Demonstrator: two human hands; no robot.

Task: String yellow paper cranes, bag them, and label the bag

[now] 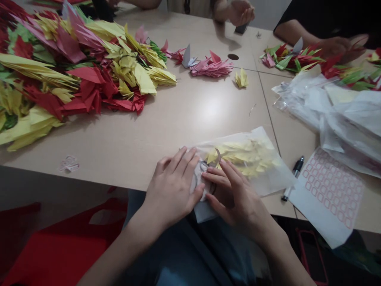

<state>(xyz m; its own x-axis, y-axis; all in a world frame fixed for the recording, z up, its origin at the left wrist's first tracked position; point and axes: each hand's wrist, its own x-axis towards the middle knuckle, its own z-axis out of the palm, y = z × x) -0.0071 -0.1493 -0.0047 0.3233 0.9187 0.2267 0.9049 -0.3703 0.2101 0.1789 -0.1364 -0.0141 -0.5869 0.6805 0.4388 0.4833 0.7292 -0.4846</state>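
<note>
The beige table carries heaped paper cranes, plastic bags, a pen and a printed sheet.

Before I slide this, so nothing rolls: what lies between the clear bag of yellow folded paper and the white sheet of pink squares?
A black-and-silver pen lies by the clear bag and the white sheet, in the head view.

Even indoor light, one soft glare on the tabletop, bowed edges.
</note>
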